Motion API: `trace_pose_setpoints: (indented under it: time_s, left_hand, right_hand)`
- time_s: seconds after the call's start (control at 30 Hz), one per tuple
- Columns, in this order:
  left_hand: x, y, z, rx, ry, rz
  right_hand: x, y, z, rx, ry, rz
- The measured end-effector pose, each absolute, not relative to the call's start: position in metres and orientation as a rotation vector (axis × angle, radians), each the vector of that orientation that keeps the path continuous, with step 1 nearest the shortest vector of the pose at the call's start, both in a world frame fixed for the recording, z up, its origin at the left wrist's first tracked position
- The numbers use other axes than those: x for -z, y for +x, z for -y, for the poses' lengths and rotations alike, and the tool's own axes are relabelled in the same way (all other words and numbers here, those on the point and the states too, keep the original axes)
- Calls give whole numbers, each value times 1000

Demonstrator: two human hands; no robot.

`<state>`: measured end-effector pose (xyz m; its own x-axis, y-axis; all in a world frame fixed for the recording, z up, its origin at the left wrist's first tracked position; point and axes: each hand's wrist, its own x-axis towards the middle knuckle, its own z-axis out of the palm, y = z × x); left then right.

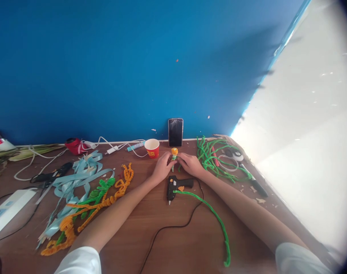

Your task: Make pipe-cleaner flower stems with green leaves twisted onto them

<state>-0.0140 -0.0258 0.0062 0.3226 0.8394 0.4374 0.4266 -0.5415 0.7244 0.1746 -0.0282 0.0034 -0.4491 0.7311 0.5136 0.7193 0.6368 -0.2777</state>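
Note:
Between my two hands stands a small pipe-cleaner flower [175, 151] with an orange top and a pale green stem. My left hand [163, 166] has its fingers closed on the flower's stem from the left. From the right, my right hand [190, 163] pinches in at the same stem; its fingertips are partly hidden. Just below my hands a black glue gun [176, 184] lies on its side, nozzle toward me. A long green pipe cleaner [211, 211] curves from the glue gun down the table.
A red paper cup [152, 149] and an upright phone [175, 132] stand near the blue wall. Green pipe cleaners [209, 156] lie to the right. Left are blue ribbon [87, 171], orange pipe cleaners [116, 194] and a white power strip [12, 209]. A black cord [167, 227] crosses the table.

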Motion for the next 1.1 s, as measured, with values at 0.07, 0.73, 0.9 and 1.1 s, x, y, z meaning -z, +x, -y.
trace_pose_setpoints:
  time_s: [0.07,0.73,0.9,1.1]
  left_hand:
    - [-4,-14,26,-1141,2126,-1153]
    - [-8,-16,26,-1126,2148,-1195]
    - [-10,-17,27,-1157,2155,-1205]
    - [-9,-17,22,-1101,1873,-1073]
  right_hand:
    - [-3,174,28,-24,-1120,2262]
    - [-5,173,31,39,-1183,2205]
    - [-4,172,31,94,-1182,2186]
    - [-2,173,28,157,-1171,2158]
